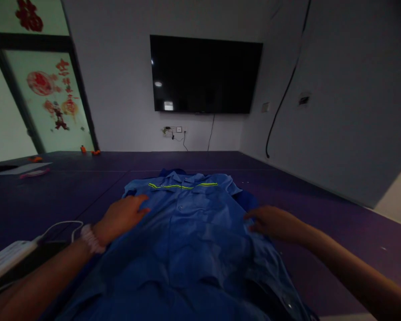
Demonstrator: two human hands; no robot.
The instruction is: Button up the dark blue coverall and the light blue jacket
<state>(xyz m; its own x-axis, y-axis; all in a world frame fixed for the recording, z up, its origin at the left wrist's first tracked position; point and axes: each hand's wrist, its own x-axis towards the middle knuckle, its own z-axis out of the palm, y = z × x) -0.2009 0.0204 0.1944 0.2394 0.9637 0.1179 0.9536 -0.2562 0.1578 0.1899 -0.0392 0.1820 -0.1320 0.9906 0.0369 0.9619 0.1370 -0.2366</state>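
A purple surface (pixel 341 209) stretches beneath a blue work shirt (pixel 187 232) spread front up, its yellow-striped chest away from the wearer. Beyond the shirt to the left stands a glass door (pixel 43 93) with red decorations; straight beyond it, a dark television (pixel 207 76) hangs. Darker blue cloth (pixel 249 200) peeks out at the shirt's right shoulder side. The left hand (pixel 123 216) hovers at the shirt's left edge, thumb and fingers parted, nothing gripped; the right hand (pixel 270 220) meets its right edge, whether pinching fabric one cannot tell. Left of the shirt lies a white power strip (pixel 10 256).
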